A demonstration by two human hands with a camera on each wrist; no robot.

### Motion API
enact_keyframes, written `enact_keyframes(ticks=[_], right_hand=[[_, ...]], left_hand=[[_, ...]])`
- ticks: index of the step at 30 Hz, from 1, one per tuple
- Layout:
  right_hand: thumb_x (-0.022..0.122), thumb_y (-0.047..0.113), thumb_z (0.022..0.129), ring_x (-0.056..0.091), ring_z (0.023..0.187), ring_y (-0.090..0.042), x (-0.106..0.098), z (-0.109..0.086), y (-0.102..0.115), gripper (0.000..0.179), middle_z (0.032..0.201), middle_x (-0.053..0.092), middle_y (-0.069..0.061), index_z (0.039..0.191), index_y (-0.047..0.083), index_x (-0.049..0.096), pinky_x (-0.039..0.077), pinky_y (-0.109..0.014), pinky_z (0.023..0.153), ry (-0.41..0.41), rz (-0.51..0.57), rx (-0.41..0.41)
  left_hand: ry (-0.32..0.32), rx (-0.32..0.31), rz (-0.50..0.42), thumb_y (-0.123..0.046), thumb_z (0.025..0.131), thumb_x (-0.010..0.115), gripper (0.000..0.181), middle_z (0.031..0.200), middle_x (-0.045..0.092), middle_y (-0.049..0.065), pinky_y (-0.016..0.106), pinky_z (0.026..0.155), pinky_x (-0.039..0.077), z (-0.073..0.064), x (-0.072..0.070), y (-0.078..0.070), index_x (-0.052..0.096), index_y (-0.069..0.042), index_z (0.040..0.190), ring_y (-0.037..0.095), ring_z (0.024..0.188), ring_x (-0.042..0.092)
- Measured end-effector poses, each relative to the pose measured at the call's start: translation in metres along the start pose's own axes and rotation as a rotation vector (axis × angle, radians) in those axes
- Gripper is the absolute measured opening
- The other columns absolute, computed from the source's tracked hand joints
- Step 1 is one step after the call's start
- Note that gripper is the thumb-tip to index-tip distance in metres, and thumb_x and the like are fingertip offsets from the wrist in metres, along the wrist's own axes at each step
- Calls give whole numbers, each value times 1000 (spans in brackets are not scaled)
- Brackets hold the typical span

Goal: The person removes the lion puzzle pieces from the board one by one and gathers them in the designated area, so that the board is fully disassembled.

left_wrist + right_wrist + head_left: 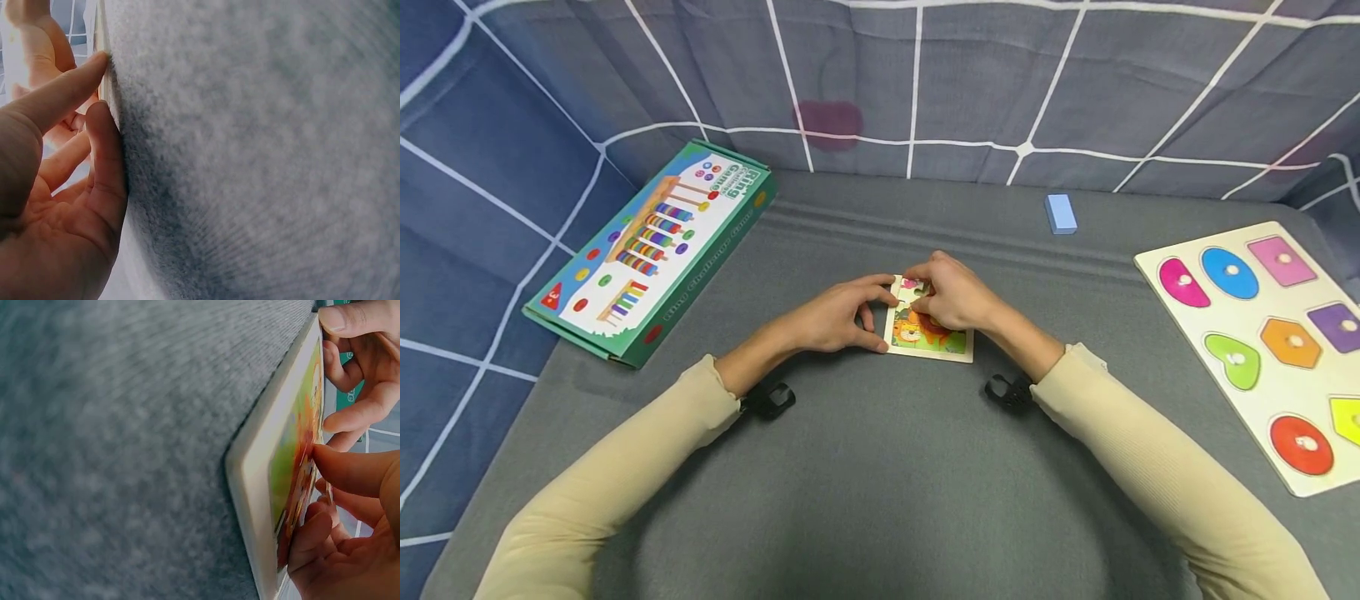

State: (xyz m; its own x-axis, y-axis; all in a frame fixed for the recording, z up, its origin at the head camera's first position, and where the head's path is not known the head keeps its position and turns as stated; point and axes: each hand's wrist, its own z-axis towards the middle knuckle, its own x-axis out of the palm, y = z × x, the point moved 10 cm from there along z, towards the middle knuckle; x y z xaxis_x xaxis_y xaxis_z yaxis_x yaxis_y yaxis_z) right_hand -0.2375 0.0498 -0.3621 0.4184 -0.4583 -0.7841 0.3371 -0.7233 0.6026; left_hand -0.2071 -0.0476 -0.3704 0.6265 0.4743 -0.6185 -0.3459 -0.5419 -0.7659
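A small jigsaw puzzle board [925,354] with a lion picture and a pale frame lies flat on the grey cloth. My left hand [838,317] rests at its left side, thumb by the near corner and fingertips along the edge. Over the far right part of the board, my right hand [955,292] bends its thumb and index finger around a puzzle piece [330,492], seen as a thin edge in the right wrist view. My right fingers cover much of that piece and the picture below. The left wrist view shows the left fingers [103,125] against the board's edge.
A green boxed ring game [651,250] lies at the left. Far right of centre is a light blue block [1061,214]. At the right lies a pale shape board [1232,417] with several coloured knobbed shapes. A checked cloth [865,75] hangs behind.
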Motion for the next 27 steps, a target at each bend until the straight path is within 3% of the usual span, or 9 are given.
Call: enact_keyframes(ticks=[9,13,19,27], right_hand=[[66,7,93,49,87,-26,0,-3,5,46,106,55,-15,137,-1,56,41,-40,77,18,-15,-97],[70,11,91,49,87,-25,1,-2,6,45,108,55,-15,134,2,60,41,-40,77,47,-58,-93],[73,9,89,56,95,-27,-4,1,5,33,105,62,-13,120,1,63,44,-45,85,25,-35,-68],[68,3,91,53,83,-23,-7,0,10,29,101,68,-9,120,6,71,43,-40,77,32,-30,-125]], left_hand=[[8,-10,4,-16,82,83,58,157,30,14,31,77,47,1,1,1,58,-2,132,12,82,62],[10,-6,1,-16,82,83,57,157,29,14,31,77,48,0,1,2,58,-1,132,13,82,62],[2,0,1,-16,82,83,56,157,30,14,31,77,48,0,0,2,59,-2,130,12,82,61],[-1,-3,-4,-15,82,83,56,157,31,14,31,76,48,0,0,1,59,-2,130,13,81,61]])
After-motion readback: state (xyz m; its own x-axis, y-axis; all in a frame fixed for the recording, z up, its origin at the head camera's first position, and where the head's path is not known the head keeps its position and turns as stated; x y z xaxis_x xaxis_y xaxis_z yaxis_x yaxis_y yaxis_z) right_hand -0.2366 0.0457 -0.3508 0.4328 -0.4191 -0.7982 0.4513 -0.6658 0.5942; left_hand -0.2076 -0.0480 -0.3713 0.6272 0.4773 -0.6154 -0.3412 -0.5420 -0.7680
